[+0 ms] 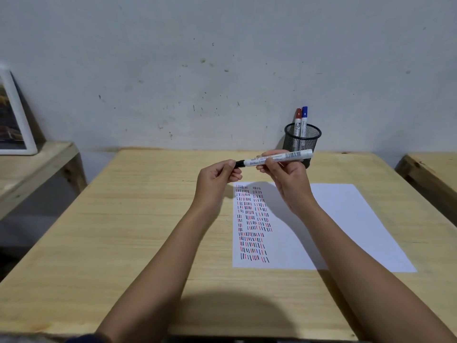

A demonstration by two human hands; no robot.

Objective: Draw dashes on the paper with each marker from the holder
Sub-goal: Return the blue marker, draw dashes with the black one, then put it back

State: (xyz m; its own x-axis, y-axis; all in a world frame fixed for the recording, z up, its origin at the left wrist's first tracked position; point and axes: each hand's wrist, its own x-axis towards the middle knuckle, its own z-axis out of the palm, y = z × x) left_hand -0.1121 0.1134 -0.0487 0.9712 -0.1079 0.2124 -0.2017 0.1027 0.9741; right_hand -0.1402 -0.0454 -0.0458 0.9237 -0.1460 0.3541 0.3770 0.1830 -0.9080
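Observation:
I hold a white marker with a black cap level above the table, in front of the holder. My right hand grips its barrel near the middle. My left hand pinches the black cap at the marker's left end. The black mesh holder stands at the table's far edge with a red-capped marker and a blue-capped marker upright in it. The white paper lies under my right forearm, its left part filled with rows of black, red and blue dashes.
The wooden table runs to a grey wall behind. A lower wooden shelf at left carries a white-framed picture. Another wooden surface sits at the right edge.

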